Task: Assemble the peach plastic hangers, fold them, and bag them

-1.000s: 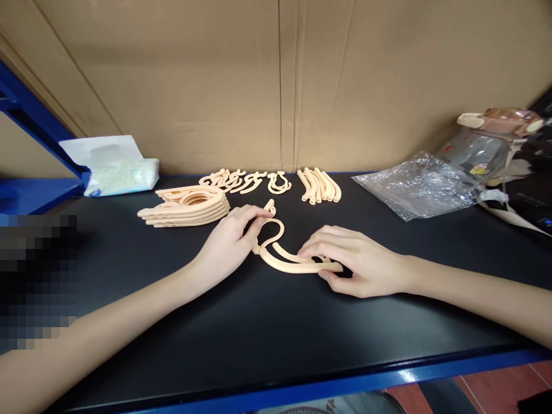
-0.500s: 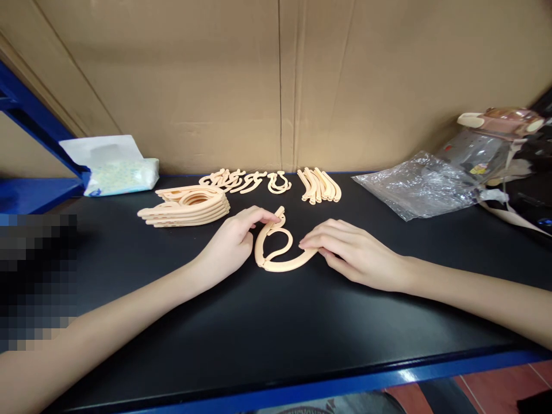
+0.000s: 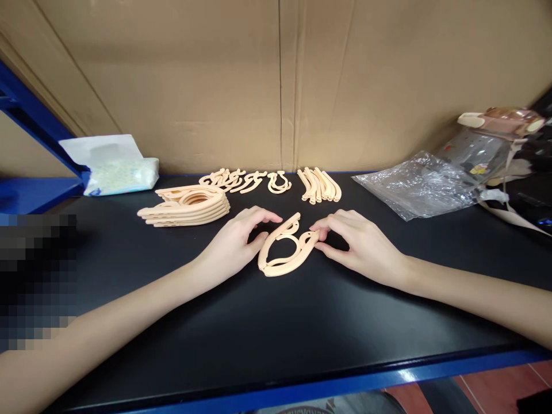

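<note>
1. Right hand: fingertips and thumb closed on the tip of a peach folding frame, at its right-hand bar.
2. Left hand: thumb and forefinger parted, not clasped; thumb at the frame's left-hand bar, forefinger just beside that bar higher up. Whether the thumb presses, cannot tell.
3. Frame lies between the hands, on the black tabletop. Two curved bars meet at the near end and spread apart toward the far end; a rounded loop sits between them.
4. Left of the left hand, near it: neat stack of similar peach frames, laid flat.
5. Beyond the hands, along the back: loose curved pieces, a U-shaped group, then a row of slim bars side by side.
6. Far left: tissue pack, white sheet standing out. Far right: crumpled clear bag, beside a brown-lidded bottle.
7. Behind everything: cardboard wall.
</note>
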`<state>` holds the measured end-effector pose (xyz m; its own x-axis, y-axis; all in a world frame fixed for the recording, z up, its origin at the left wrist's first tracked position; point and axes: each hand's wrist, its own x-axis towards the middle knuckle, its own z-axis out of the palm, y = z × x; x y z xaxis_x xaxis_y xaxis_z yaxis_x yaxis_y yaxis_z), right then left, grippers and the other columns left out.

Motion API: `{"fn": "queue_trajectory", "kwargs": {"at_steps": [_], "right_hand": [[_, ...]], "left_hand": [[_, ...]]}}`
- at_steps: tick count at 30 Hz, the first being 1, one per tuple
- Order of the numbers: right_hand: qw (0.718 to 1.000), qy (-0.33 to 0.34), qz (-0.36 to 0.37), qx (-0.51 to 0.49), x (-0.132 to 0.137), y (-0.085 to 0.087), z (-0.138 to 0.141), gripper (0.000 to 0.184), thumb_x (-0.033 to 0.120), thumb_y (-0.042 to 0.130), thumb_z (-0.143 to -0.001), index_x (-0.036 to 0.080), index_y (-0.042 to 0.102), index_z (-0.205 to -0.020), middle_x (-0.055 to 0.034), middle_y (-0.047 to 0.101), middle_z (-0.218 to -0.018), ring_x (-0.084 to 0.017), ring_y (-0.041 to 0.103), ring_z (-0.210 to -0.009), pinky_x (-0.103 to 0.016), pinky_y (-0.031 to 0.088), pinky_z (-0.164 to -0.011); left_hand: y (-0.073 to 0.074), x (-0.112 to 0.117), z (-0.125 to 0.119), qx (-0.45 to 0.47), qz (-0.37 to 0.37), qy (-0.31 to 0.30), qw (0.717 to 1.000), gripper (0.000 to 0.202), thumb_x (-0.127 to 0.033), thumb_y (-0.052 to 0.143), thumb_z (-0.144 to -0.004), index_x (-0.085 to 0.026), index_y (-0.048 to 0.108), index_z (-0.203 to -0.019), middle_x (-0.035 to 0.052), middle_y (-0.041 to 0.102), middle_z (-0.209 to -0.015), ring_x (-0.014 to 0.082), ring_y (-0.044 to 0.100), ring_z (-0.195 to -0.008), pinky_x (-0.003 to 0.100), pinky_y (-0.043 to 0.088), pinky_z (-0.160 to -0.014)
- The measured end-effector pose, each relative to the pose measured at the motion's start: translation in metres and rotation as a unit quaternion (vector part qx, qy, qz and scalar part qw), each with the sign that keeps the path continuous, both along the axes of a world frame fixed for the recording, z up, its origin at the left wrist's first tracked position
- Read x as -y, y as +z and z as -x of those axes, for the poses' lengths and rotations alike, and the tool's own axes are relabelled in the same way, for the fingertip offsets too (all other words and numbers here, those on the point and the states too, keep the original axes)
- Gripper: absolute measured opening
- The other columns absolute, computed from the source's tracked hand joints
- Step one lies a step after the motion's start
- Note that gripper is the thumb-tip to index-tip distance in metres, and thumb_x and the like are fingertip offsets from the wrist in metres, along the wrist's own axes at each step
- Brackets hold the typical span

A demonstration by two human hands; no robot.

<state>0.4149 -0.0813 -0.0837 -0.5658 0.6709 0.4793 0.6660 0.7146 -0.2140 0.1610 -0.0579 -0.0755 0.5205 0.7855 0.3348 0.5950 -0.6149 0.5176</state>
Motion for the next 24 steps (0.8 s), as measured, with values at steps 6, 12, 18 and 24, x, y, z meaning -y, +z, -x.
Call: {"fn": "queue_trajectory", "kwargs": {"at_steps": [6, 12, 18, 24], "right_hand": [[1.0, 0.011, 0.009, -0.015, 0.0006, 0.0015, 0.0007, 0.007, 0.018, 0.055, -0.09, 0.021, 0.056, -0.095, -0.0026, 0.068, -0.092, -0.018, 0.062, -0.084, -0.036, 0.045, -0.081], [1.0, 0.004, 0.015, -0.015, 0.001, 0.0014, 0.0002, 0.008, 0.02, 0.054, -0.091, 0.02, 0.058, -0.098, -0.0029, 0.068, -0.093, -0.018, 0.062, -0.084, -0.035, 0.044, -0.081], [1.0, -0.001, 0.028, 0.0, 0.0013, 0.0019, -0.001, 0.009, 0.026, 0.053, -0.093, 0.019, 0.057, -0.097, -0.0032, 0.067, -0.094, -0.018, 0.059, -0.082, -0.034, 0.042, -0.08], [0.999, 0.008, 0.043, -0.002, 0.0009, 0.003, -0.0014, 0.019, 0.036, 0.05, -0.095, 0.02, 0.056, -0.101, -0.0052, 0.065, -0.097, -0.02, 0.058, -0.086, -0.036, 0.043, -0.081]], "left_hand": [[0.0004, 0.0025, -0.0004, -0.05, -0.022, -0.017, 0.998, 0.029, -0.017, 0.043, -0.089, -0.023, 0.057, -0.113, 0.0031, 0.062, -0.112, 0.022, 0.054, -0.107, 0.041, 0.045, -0.096], [-0.0007, 0.0038, -0.0007, -0.066, -0.052, -0.034, 0.996, 0.034, -0.02, 0.048, -0.088, -0.023, 0.051, -0.122, 0.0059, 0.055, -0.127, 0.0237, 0.049, -0.118, 0.044, 0.04, -0.103], [0.0005, 0.0051, -0.001, -0.073, -0.043, -0.031, 0.996, 0.039, -0.026, 0.052, -0.088, -0.022, 0.048, -0.126, 0.0084, 0.05, -0.133, 0.0253, 0.046, -0.124, 0.047, 0.038, -0.106], [0.001, 0.0064, -0.0014, -0.074, -0.034, -0.02, 0.996, 0.047, -0.031, 0.057, -0.086, -0.022, 0.044, -0.13, 0.0092, 0.046, -0.138, 0.0254, 0.043, -0.128, 0.046, 0.036, -0.109]]}}
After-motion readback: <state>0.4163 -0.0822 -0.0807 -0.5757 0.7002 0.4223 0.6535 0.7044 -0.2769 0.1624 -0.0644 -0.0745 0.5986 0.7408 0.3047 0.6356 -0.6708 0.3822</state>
